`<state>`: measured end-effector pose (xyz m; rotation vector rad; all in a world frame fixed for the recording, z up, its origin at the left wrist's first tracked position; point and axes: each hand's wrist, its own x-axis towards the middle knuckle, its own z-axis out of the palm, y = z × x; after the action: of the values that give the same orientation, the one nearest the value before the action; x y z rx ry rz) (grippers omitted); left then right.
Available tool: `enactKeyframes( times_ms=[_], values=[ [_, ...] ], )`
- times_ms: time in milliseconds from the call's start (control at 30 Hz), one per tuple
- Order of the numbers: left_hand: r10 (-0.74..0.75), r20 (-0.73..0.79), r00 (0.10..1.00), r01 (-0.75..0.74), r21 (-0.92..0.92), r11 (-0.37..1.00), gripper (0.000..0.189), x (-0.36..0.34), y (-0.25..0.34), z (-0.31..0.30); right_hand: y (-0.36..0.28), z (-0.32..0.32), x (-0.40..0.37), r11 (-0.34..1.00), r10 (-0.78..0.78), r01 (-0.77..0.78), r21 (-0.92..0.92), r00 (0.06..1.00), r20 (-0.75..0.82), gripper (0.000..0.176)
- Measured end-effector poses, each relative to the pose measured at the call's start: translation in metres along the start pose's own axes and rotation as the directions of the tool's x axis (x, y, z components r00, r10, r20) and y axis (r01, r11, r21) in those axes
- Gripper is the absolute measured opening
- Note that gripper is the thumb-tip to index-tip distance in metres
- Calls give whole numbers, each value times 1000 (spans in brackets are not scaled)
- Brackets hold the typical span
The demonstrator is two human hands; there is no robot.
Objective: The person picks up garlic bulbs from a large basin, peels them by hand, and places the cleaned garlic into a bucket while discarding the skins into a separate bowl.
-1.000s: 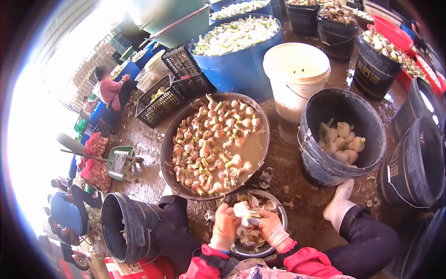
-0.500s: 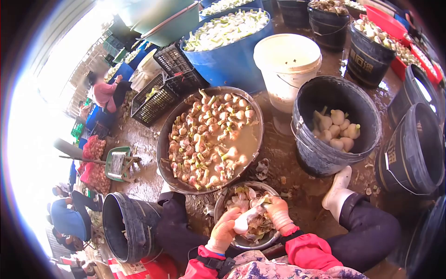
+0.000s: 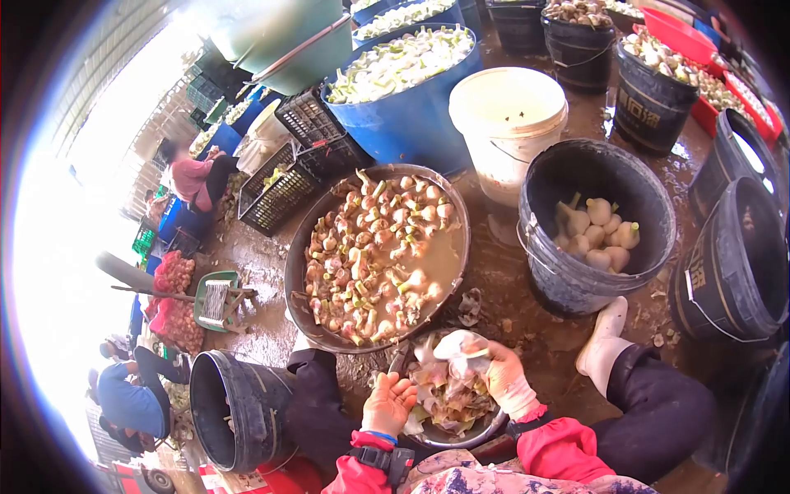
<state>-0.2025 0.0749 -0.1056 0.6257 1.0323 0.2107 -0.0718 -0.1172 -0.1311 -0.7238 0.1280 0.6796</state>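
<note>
A pale garlic bulb [image 3: 458, 344] is held just above the far side of a metal bowl [image 3: 480, 434], pinched in the grip of the right hand [image 3: 505, 377], whose fingers are closed on it. The left hand [image 3: 391, 403] hangs just beside the bowl's left side, palm turned up, its grip apart with the fingers loosely curled. Papery peelings [image 3: 451, 393] fill the bowl, which sits between the person's legs. Just beyond it stands a wide, dark basin [image 3: 295, 306] of murky water, crowded with unpeeled bulbs [image 3: 362, 255] with cut stalks; bare water shows at its right. To the right of the basin, a black bucket [image 3: 553, 286] holds a small heap of peeled white bulbs [image 3: 599, 230], with a white boot [image 3: 603, 342] near its base. Behind these stand a white bucket [image 3: 506, 156] and a blue tub [image 3: 403, 136] heaped with garlic. On the left, a second black bucket [image 3: 259, 412] leans beside the person's leg, and farther off a co-worker in pink [image 3: 196, 177] sits near a black crate [image 3: 267, 206].
</note>
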Motion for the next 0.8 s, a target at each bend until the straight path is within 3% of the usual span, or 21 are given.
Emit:
enactKeyframes(
  times_ms=[67, 100, 133, 167, 200, 267, 300, 333, 400, 433, 467, 500, 667, 733, 767, 800],
  values=[
    [-13, -19, 1000, 14, 46, 999, 28, 17, -1, 1, 18, -27, 5, 892, 177, -90, -443, 971, 161, 21],
    [20, -12, 1000, -16, 236, 972, 30, 32, -3, -3, 31, -37, 8, 752, 284, -119, -648, 946, 156, 23],
    [50, -1, 999, -45, 417, 908, 32, 47, -5, -8, 39, -44, 9, 565, 388, -131, -815, 913, 123, 24],
    [99, 83, 992, -129, 637, 760, 35, 55, -3, 0, 25, -30, 4, 385, 565, -199, -901, 823, 60, 29],
    [216, 53, 975, -178, 772, 611, 25, 61, -10, 9, 20, -18, 2, 132, 586, -88, -987, 810, 6, 33],
    [323, 326, 888, -375, 921, 101, 31, 97, -17, 6, 43, -33, 5, 78, 560, -62, -995, 829, -8, 39],
    [343, 375, 861, -392, 920, -21, 33, 107, -24, 11, 47, -39, 9, 76, 560, -69, -995, 828, -15, 39],
    [184, 307, 934, -277, 945, -172, 40, 106, -18, 37, 41, -33, 11, 35, 585, -110, -993, 808, -69, 42],
    [112, 343, 933, -285, 891, -353, 45, 125, -31, 47, 39, -33, 14, -16, 609, -162, -987, 781, -138, 45],
    [23, 424, 906, -351, 779, -520, 43, 118, -31, 64, 38, -35, 14, 8, 581, -120, -993, 808, -93, 46],
    [-66, 474, 878, -413, 681, -605, 35, 121, -35, 66, 37, -36, 14, 30, 551, -75, -997, 833, -46, 48],
    [-94, 507, 857, -435, 611, -661, 30, 131, -42, 61, 34, -37, 14, 40, 564, -124, -991, 822, -81, 47],
    [-91, 611, 786, -471, 498, -728, 21, 145, -46, 38, 33, -41, 23, 11, 552, -200, -980, 818, -161, 44],
    [83, 483, 872, -396, 793, -463, 23, 128, -35, 39, 33, -42, 23, 12, 528, -226, -974, 829, -186, 44],
    [189, 493, 850, -435, 857, -276, 21, 122, -31, 35, 31, -43, 22, 49, 486, -205, -978, 860, -156, 40],
    [185, 494, 850, -436, 856, -279, 21, 116, -27, 28, 31, -45, 20, 84, 443, -182, -980, 888, -127, 37]
  ],
)
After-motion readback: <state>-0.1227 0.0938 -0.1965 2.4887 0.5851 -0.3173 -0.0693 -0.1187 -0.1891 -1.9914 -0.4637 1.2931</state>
